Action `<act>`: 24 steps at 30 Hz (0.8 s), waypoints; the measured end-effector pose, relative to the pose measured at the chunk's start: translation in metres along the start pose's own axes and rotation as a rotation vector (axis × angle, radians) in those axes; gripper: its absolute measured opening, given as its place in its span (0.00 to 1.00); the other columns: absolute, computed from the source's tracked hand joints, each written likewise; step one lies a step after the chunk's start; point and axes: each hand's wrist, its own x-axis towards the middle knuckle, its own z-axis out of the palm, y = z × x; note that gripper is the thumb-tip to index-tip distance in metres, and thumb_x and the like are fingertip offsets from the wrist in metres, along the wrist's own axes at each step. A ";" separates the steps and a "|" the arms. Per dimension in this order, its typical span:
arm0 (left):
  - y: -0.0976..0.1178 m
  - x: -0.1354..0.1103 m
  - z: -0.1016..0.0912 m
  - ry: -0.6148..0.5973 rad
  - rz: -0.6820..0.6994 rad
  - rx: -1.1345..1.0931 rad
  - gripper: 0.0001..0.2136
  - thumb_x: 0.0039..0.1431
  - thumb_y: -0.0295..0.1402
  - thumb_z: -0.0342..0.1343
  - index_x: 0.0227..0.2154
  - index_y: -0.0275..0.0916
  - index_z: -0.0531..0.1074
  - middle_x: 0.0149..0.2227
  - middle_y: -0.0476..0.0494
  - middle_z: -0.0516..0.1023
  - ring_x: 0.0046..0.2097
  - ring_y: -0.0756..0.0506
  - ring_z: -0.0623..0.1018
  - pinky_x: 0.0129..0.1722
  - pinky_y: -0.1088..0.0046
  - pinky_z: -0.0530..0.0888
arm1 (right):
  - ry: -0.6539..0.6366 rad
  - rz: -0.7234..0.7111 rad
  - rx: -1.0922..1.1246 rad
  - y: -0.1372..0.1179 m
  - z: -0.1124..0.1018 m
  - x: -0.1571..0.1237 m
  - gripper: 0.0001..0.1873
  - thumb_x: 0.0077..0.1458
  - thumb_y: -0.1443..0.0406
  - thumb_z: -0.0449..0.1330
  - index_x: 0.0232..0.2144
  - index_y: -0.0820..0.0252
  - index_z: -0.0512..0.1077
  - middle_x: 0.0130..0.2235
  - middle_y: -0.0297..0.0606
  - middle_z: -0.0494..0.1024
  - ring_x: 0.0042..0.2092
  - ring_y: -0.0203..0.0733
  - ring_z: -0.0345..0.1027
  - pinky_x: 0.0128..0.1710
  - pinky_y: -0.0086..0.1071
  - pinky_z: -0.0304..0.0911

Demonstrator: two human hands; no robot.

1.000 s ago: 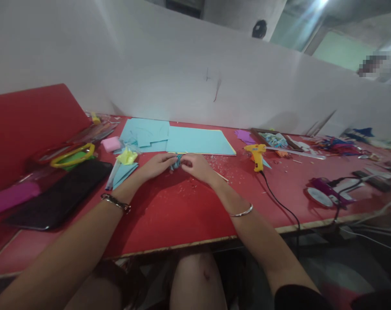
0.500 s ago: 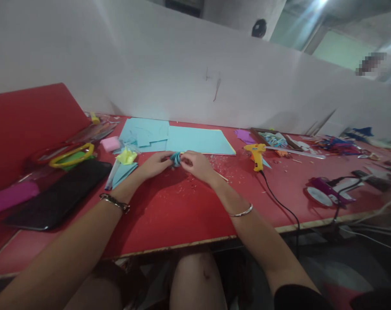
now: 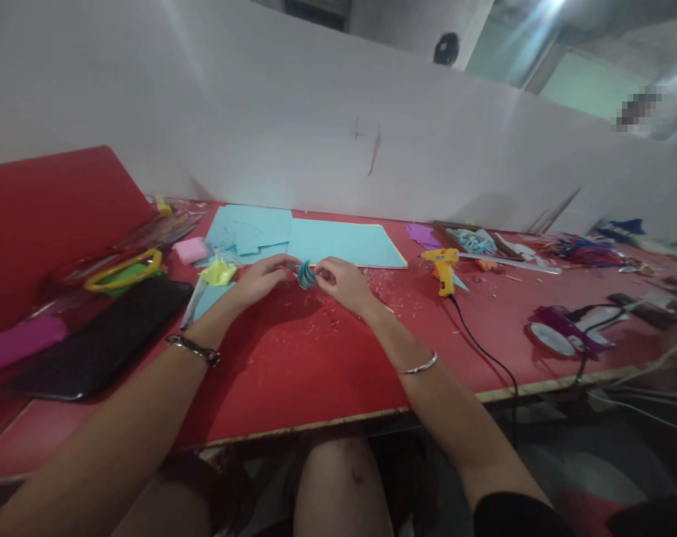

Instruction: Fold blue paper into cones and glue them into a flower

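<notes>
A small curled piece of blue paper (image 3: 306, 275) is held just above the red table (image 3: 294, 373), between both my hands. My right hand (image 3: 343, 283) pinches its right side with closed fingers. My left hand (image 3: 265, 277) has fingers curved around its left side, touching it. Flat light-blue paper sheets (image 3: 338, 244) lie just behind the hands. Small paper crumbs are scattered on the table around them.
A yellow glue gun (image 3: 444, 266) with a black cord stands to the right. At the left lie a black tablet (image 3: 101, 335), a yellow-rimmed item (image 3: 124, 270), a pink block (image 3: 191, 249) and yellow crumpled paper (image 3: 218, 271). More scraps and cables lie far right. A white wall (image 3: 316, 134) backs the table.
Both hands have lifted slightly and moved back, and the blue paper piece now shows more between the fingers as a curled shape.
</notes>
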 end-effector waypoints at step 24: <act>-0.017 0.005 0.006 0.002 0.133 0.333 0.13 0.47 0.29 0.50 0.38 0.37 0.67 0.33 0.47 0.72 0.28 0.52 0.67 0.30 0.76 0.65 | 0.089 -0.005 0.084 0.007 0.002 0.002 0.05 0.52 0.66 0.54 0.28 0.60 0.69 0.30 0.34 0.65 0.33 0.34 0.60 0.36 0.28 0.55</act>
